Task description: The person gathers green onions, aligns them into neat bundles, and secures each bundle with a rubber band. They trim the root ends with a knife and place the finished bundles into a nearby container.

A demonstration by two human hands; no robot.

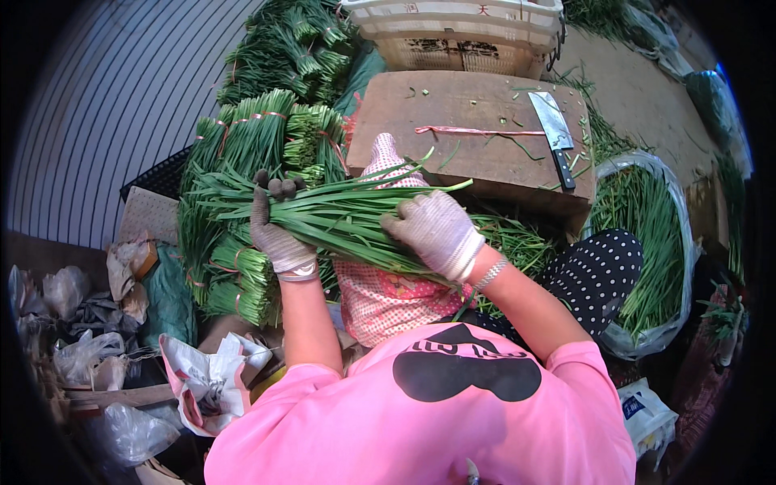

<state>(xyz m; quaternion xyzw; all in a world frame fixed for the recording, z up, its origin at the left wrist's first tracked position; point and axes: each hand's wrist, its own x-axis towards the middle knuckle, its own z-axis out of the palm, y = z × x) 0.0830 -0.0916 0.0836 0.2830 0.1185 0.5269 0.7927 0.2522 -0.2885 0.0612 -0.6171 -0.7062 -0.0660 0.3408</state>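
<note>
Both my hands wear knitted gloves. Across my lap lies a loose bunch of green chives (345, 212). My left hand (276, 221) cradles its leafy part, thumb and fingers raised around it. My right hand (436, 233) is closed on the bunch nearer the stem ends; its fingertips are partly hidden. Beyond my hands, on a wooden board (448, 106), rest a cleaver (553, 130) with a black handle and a flat pink tie strip (479, 131). Tied chive bundles (257, 130) are stacked to the left of the board, their cut ends showing.
White plastic crates (454, 33) stand behind the board. A clear plastic bag of loose chives (642, 242) is at the right, and more loose chives (521, 242) lie below the board. Plastic bags (91, 357) and a white and pink sack (209, 379) are at the lower left.
</note>
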